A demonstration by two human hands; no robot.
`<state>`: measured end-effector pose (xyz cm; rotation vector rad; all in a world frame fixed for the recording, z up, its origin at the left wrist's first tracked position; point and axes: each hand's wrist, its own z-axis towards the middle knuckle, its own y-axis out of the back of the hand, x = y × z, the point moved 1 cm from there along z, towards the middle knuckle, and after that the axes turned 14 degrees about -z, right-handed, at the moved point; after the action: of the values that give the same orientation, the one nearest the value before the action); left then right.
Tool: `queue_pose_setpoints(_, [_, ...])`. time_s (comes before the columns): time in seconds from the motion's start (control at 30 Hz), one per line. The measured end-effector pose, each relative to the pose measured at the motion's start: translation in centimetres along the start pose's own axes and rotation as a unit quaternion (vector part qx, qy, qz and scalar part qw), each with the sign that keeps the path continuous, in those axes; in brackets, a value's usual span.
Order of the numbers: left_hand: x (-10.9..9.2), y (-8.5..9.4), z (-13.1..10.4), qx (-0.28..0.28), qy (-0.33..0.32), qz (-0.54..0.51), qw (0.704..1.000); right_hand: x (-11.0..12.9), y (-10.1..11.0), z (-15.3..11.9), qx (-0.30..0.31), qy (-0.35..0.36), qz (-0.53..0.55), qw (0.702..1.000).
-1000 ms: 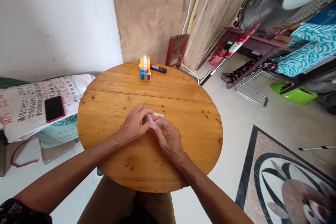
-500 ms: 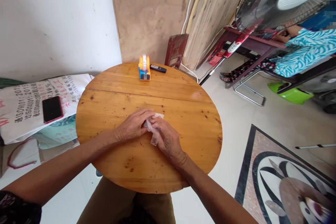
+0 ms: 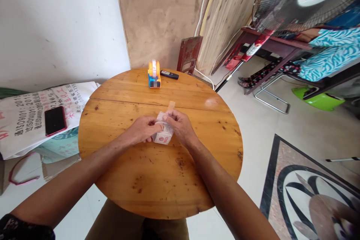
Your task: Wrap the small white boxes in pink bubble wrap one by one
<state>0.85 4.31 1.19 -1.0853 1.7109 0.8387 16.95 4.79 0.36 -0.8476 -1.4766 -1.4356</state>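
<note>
Between my two hands is a small pale box [image 3: 163,138] with red print, with what looks like clear plastic on its top. My left hand [image 3: 143,129] grips its left side, thumb laid on the top. My right hand [image 3: 180,123] closes on the upper right of the box, fingers bent over the plastic. A translucent strip [image 3: 171,105], perhaps tape, sticks out past my right fingertips. Parts of the box are hidden under the fingers. An orange and blue tape dispenser [image 3: 154,75] stands at the far side of the round wooden table [image 3: 126,172].
A black remote control [image 3: 169,74] lies beside the dispenser. To the left, a phone [image 3: 55,120] rests on a printed white sack [image 3: 28,120]. A wooden chair [image 3: 189,53] stands behind the table. At right are a standing fan [image 3: 253,48] and a seated person's patterned trousers [image 3: 323,60].
The box has turned so its printed face shows, where crumpled clear plastic showed before. My left thumb now lies on top, and the strip points away from me. The view has shifted slightly.
</note>
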Motion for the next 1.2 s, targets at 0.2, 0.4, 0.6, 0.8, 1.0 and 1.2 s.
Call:
queue_pose_setpoints(0.2, [0.1, 1.2, 0.8, 0.007, -0.079, 0.086, 0.993, 0.2, 1.0, -0.7, 0.046, 0.003, 0.039, 0.998])
queue_pose_setpoints(0.4, [0.5, 1.2, 1.3, 0.01, -0.086, 0.062, 0.994, 0.5, 2.5, -2.0, 0.149, 0.052, -0.047, 0.986])
queue_pose_setpoints(0.6, [1.0, 0.9, 1.3, 0.009, -0.115, -0.001, 0.993, -0.4, 1.9, -2.0, 0.113, 0.094, -0.138, 0.98])
queue_pose_setpoints(0.8, [0.8, 0.8, 1.0, 0.103, -0.102, -0.16, 0.976, -0.6, 1.8, -1.3, 0.108, 0.041, -0.037, 0.993])
queue_pose_setpoints(1.0, [1.2, 0.9, 1.5, 0.089, -0.089, -0.204, 0.971, -1.0, 1.5, -0.7, 0.094, 0.002, 0.024, 0.995])
queue_pose_setpoints(1.2, [1.3, 0.7, 1.4, 0.081, -0.095, -0.2, 0.972, -1.0, 1.2, -0.9, 0.061, 0.011, 0.001, 0.998])
